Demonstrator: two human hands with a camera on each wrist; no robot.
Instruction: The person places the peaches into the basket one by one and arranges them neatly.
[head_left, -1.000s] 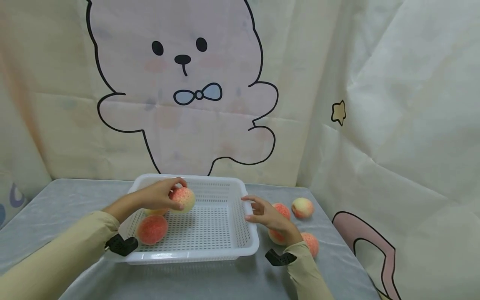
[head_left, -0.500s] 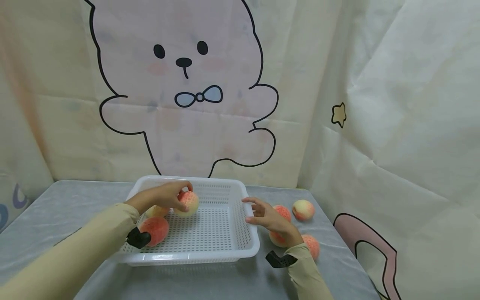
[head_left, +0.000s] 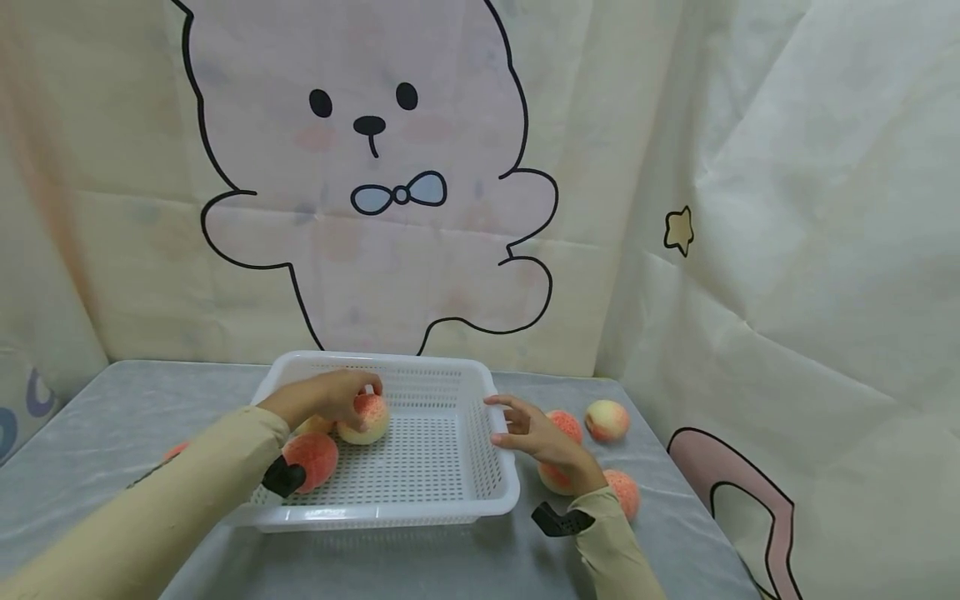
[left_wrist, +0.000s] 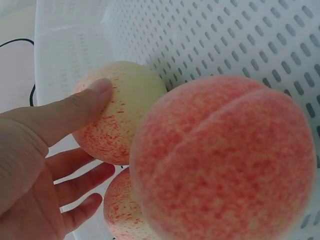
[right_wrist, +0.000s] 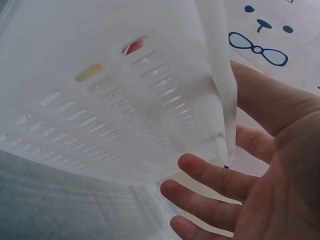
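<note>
A white perforated plastic basket (head_left: 420, 510) stands on the table. Over its left half, my left hand (head_left: 330, 396) holds a yellow-and-red peach (head_left: 367, 423) low inside, thumb on the fruit's side in the left wrist view. A redder peach (left_wrist: 225, 160) lies close by, nearer the wrist, and another yellowish peach (left_wrist: 125, 210) is partly hidden behind it. My right hand (head_left: 536, 429) holds the basket's right rim. In the right wrist view its thumb and index finger pass behind the rim, while the other fingers extend along the outside.
Several peaches lie on the grey cloth to the right, including a pale one (head_left: 607, 421) and a red one (head_left: 621, 493). A bit of red (head_left: 176, 450) shows behind the left sleeve. A cartoon curtain (head_left: 450, 275) hangs behind the table.
My left hand first moved right with the peach, then lowered it and shifted slightly left inside the basket. The right hand stays at the rim. Red has come into view beyond the left sleeve.
</note>
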